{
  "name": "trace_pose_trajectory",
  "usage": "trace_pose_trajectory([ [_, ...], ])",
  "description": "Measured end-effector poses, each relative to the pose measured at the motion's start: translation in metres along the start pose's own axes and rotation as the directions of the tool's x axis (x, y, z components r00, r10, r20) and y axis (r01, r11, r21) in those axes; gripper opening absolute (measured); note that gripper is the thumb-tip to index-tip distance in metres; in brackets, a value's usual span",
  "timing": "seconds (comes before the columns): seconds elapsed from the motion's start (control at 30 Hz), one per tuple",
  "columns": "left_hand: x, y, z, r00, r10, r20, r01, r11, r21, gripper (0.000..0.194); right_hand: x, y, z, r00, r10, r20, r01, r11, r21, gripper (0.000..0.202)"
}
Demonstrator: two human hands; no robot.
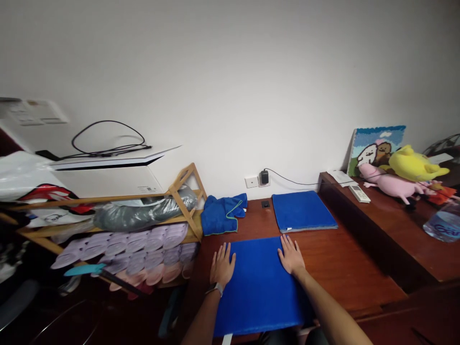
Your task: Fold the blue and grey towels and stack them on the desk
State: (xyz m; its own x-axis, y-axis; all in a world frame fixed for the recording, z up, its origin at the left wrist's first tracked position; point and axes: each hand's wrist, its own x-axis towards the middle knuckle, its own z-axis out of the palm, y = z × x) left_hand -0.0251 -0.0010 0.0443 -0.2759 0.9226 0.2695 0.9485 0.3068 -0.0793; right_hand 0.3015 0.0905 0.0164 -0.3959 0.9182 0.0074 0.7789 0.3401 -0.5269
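A blue cloth (258, 287) lies spread flat on the brown wooden table, with a white tag at its near edge. My left hand (223, 266) rests flat at the cloth's far left corner, fingers stretched out. At the far right corner my right hand (290, 255) presses down, its fingers also straight and apart. Behind the right hand is a neat flat stack of blue cloths (304, 210). A crumpled blue cloth with a green edge (221, 213) sits at the back left of the table.
Left of the table stands a wooden rack (185, 201) with slippers (134, 244) and a white box (108, 179). A charger (265, 177) is in the wall socket, its cable running right. On the higher surface are a remote (359, 194), plush toys (388, 181) and a bottle (443, 224).
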Motion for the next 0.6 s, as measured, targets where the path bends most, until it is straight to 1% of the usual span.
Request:
trace_pose_trajectory([
  [0.17,-0.002,-0.002,0.002,1.000,0.000,-0.012,-0.001,0.999,-0.041,0.063,0.002,0.001,0.006,1.000,0.006,-0.003,-0.006,1.000,-0.014,0.069],
  [0.27,0.001,-0.001,0.001,1.000,-0.002,-0.023,-0.001,0.989,-0.150,0.062,0.010,0.001,0.006,0.999,0.029,0.036,-0.028,0.999,-0.033,0.069],
  [0.37,0.006,-0.002,-0.011,1.000,-0.002,-0.025,-0.004,0.971,-0.237,0.061,0.014,0.004,-0.006,0.994,0.039,0.106,-0.038,0.999,-0.013,0.072],
  [0.4,0.006,-0.004,-0.018,1.000,-0.003,-0.031,-0.005,0.968,-0.249,0.059,0.010,0.006,-0.011,0.995,0.034,0.099,-0.035,0.999,0.002,0.073],
  [0.43,0.004,-0.007,-0.026,0.999,-0.004,-0.042,-0.007,0.966,-0.257,0.058,0.002,0.011,-0.015,0.998,0.019,0.059,-0.020,1.000,0.020,0.073],
  [0.47,-0.003,-0.011,-0.035,0.999,-0.003,-0.054,-0.012,0.964,-0.266,0.056,-0.011,0.016,-0.017,1.000,-0.010,-0.010,0.010,0.999,0.040,0.070],
  [0.5,-0.014,-0.016,-0.044,0.998,0.001,-0.063,-0.019,0.962,-0.273,0.054,-0.029,0.023,-0.018,0.994,-0.051,-0.097,0.057,0.997,0.059,0.066],
  [0.53,-0.030,-0.021,-0.053,0.997,0.022,-0.070,-0.040,0.959,-0.279,0.050,-0.052,0.031,-0.016,0.977,-0.105,-0.187,0.120,0.990,0.072,0.060],
  [0.57,-0.052,-0.026,-0.060,0.996,0.059,-0.071,-0.077,0.957,-0.281,0.045,-0.078,0.040,-0.012,0.956,-0.168,-0.240,0.194,0.977,0.089,0.055],
  [0.6,-0.076,-0.031,-0.066,0.992,0.109,-0.064,-0.123,0.951,-0.284,0.039,-0.105,0.049,-0.007,0.938,-0.228,-0.260,0.261,0.960,0.099,0.049],
])
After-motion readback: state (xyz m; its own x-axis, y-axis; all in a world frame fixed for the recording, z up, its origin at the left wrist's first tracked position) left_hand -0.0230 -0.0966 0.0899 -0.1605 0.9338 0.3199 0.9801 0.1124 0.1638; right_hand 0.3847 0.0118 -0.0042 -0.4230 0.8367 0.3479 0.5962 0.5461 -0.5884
